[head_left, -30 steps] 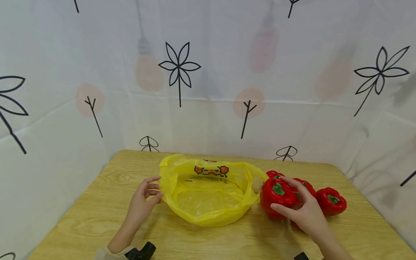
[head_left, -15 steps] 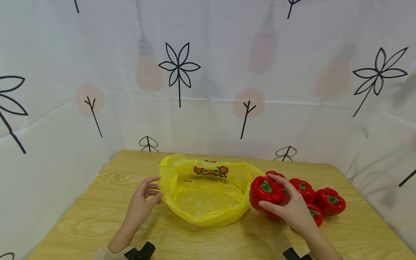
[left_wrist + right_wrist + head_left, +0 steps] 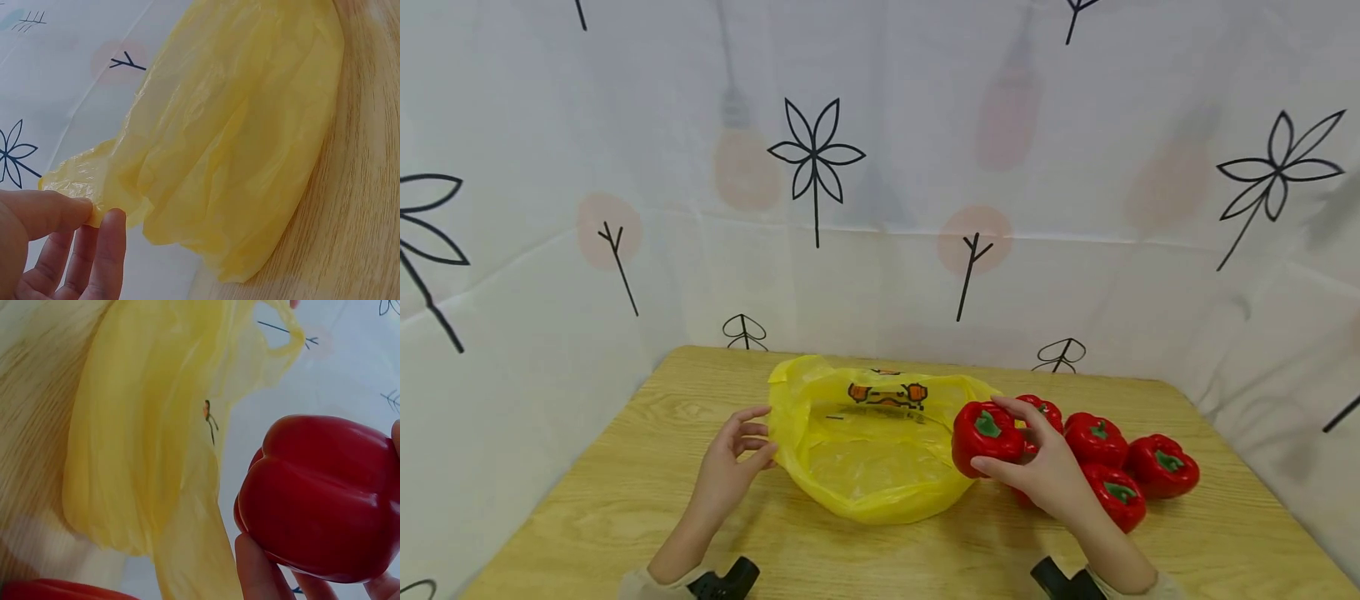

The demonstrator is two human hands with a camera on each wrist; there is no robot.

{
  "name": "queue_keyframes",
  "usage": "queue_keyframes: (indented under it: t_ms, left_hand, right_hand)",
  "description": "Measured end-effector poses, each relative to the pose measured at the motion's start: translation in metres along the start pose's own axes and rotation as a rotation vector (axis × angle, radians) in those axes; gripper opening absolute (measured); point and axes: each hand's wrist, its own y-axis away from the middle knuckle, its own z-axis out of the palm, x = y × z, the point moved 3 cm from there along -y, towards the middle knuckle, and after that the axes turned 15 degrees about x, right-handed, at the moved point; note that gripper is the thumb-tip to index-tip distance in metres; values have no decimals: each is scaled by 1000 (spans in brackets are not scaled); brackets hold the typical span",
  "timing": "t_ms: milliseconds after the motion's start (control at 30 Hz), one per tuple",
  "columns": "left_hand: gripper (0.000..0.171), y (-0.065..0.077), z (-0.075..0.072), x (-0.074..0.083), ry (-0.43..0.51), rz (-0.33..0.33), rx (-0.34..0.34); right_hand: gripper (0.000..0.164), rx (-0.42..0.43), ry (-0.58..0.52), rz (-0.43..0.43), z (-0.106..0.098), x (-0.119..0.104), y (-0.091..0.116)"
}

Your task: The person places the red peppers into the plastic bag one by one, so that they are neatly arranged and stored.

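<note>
A yellow plastic bag (image 3: pixel 880 500) stands with its mouth wide open on the table, a printed figure on its inner back wall. At its left rim, my left hand (image 3: pixel 733 458) pinches the plastic between thumb and fingers; the left wrist view shows the pinched corner of the bag (image 3: pixel 237 137). My right hand (image 3: pixel 1048 467) grips a red bell pepper (image 3: pixel 981 446) with a green stem, held at the bag's right rim. In the right wrist view this pepper (image 3: pixel 325 500) is raised beside the bag (image 3: pixel 144 437), thumb and fingers round it.
Several more red bell peppers lie right of the bag: one at the back (image 3: pixel 1099 437), one at the far right (image 3: pixel 1163 467), one nearer (image 3: pixel 1116 496). Others are partly behind my right hand. A patterned white cloth (image 3: pixel 880 275) hangs behind the wooden table (image 3: pixel 647 433).
My right hand has carried the bell pepper leftward from the pile to the bag's right rim, uncovering the nearer pepper. The left hand and the bag have stayed almost still.
</note>
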Motion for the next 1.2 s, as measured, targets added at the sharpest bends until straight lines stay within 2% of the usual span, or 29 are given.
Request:
queue_keyframes:
  t_ms: [333, 700, 1200]
  left_hand:
    - [43, 0, 0, 1, -4, 10, 5]
    - [44, -1, 0, 0, 1, 7, 4]
    - [43, -1, 1, 0, -16, -5, 0]
  right_hand:
    - [73, -37, 6, 6, 15, -3, -7]
    - [74, -80, -41, 16, 28, -14, -16]
    - [74, -106, -4, -35, 51, -18, -28]
